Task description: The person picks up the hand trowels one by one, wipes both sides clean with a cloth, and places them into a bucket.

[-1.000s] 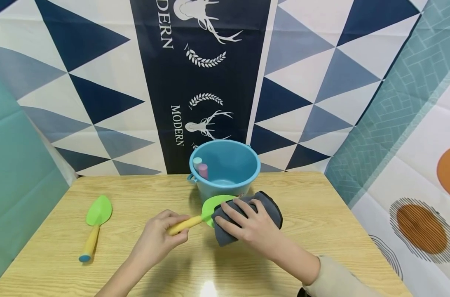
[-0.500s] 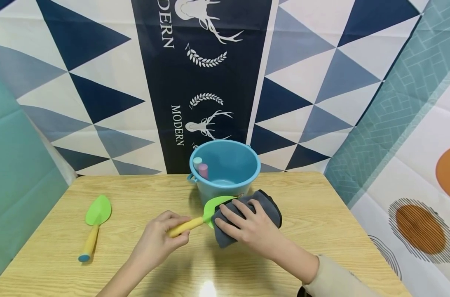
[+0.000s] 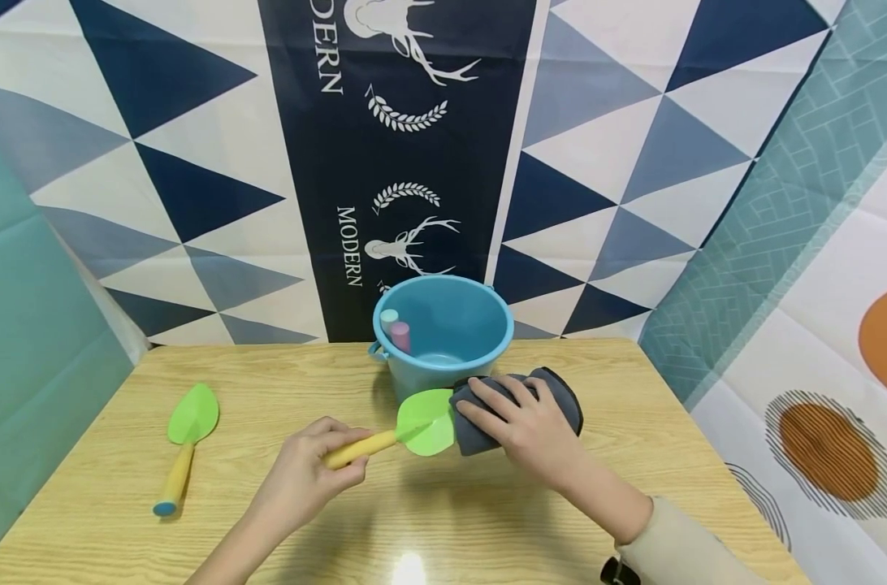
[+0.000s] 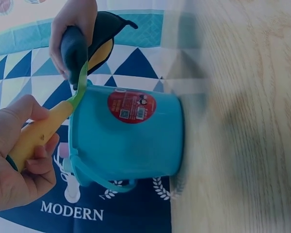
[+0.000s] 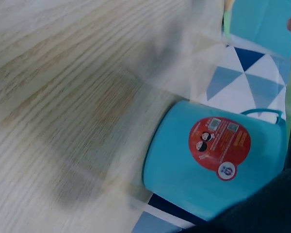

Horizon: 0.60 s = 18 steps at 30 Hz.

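Note:
In the head view, my left hand (image 3: 312,471) grips the yellow handle of a toy shovel (image 3: 425,422) whose rounded green blade points right. A dark grey cloth (image 3: 474,435) with black edging is in my right hand (image 3: 534,431), fingers spread over it. The cloth overlaps the blade's tip. From the left wrist view, the shovel (image 4: 41,136) appears edge-on, held above the table with the folded cloth (image 4: 73,53) at its end. In the right wrist view, dark cloth (image 5: 252,208) fills the lower right corner.
Behind the hands stands a blue bucket (image 3: 423,375) with a red label, holding a light blue stick (image 3: 389,318) and a pink stick (image 3: 400,335). A second green and yellow shovel (image 3: 188,443) lies on the wooden table (image 3: 268,390) at left. Patterned cloth hangs around the table.
My right hand has slid the cloth rightward along the shovel's blade, so most of the green blade now shows. My left hand has stayed nearly in place.

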### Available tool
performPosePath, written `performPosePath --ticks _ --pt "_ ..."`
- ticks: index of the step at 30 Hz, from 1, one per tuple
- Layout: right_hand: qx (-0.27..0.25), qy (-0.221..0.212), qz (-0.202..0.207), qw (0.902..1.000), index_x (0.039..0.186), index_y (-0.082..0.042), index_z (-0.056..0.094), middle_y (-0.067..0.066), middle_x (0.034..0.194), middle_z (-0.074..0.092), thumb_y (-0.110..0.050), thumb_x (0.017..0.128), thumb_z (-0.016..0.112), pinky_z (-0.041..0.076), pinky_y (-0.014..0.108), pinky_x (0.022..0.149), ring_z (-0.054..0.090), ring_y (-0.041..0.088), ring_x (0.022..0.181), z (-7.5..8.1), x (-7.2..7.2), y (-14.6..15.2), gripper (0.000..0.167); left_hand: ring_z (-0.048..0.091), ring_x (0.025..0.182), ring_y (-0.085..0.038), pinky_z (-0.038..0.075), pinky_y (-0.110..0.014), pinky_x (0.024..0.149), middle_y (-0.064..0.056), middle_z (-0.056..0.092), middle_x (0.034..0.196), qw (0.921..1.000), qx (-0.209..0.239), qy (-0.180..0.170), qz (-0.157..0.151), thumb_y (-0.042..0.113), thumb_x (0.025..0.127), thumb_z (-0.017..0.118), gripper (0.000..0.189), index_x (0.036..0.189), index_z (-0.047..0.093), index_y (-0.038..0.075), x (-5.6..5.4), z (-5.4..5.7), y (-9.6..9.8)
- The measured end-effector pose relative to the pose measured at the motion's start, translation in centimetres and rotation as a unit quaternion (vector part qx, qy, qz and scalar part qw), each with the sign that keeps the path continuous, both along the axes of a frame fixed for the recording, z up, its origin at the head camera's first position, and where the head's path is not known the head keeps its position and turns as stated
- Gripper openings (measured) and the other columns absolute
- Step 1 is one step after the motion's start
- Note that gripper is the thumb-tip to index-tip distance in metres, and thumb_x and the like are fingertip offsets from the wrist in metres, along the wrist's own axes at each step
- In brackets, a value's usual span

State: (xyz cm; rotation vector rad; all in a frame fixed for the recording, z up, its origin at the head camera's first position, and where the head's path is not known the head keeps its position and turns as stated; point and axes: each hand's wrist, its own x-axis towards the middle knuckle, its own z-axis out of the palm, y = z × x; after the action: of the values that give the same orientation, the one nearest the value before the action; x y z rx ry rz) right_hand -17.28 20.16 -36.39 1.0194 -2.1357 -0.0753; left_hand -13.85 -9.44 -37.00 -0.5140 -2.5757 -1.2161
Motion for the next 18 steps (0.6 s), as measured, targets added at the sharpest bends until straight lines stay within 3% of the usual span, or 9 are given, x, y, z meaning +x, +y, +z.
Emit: performPosePath --ticks 2,5,11,18 --pt "-0.039 -0.035 0.003 0.9986 0.121 -0.021 0.062 0.006 0.125 0.061 0.0 0.072 0.069 0.048 0.048 0.075 0.058 0.03 0.107 0.05 -0.14 0.28 0.053 0.051 0.068 -0.001 0.047 -0.017 0.055 0.005 0.064 0.085 1.0 0.003 -0.002 0.0 0.005 0.073 0.072 0.026 0.097 0.074 0.015 0.03 -0.06 -0.06" --pt "-0.103 -0.091 -0.001 0.9905 0.121 -0.02 0.061 0.007 0.125 0.06 0.003 0.064 0.077 0.049 0.048 0.076 0.059 0.029 0.106 0.11 -0.33 0.58 0.064 0.051 0.067 -0.001 0.047 -0.017 0.054 0.005 0.064 0.085 0.9999 0.01 -0.002 0.0 0.004 0.073 0.071 0.027 0.097 0.074 0.016 0.07 -0.18 -0.15" --pt "-0.218 -0.19 -0.016 0.9571 0.122 -0.016 0.06 0.011 0.125 0.058 0.008 0.069 0.073 0.049 0.05 0.088 0.057 0.031 0.112 0.02 -0.71 1.0 0.06 0.052 0.068 -0.001 0.047 -0.018 0.054 0.006 0.064 0.086 0.9996 0.029 -0.005 0.0 0.004 0.073 0.072 0.028 0.097 0.074 0.019 0.06 -0.24 -0.3" --pt "-0.303 -0.243 -0.009 0.9215 0.124 -0.012 0.057 0.01 0.121 0.061 0.004 0.073 0.072 0.049 0.05 0.089 0.058 0.028 0.111 0.08 -0.76 1.01 0.055 0.053 0.068 -0.001 0.047 -0.018 0.054 0.007 0.065 0.085 0.9987 0.049 -0.009 -0.001 0.004 0.073 0.072 0.028 0.096 0.074 0.02 0.02 -0.43 -0.38"
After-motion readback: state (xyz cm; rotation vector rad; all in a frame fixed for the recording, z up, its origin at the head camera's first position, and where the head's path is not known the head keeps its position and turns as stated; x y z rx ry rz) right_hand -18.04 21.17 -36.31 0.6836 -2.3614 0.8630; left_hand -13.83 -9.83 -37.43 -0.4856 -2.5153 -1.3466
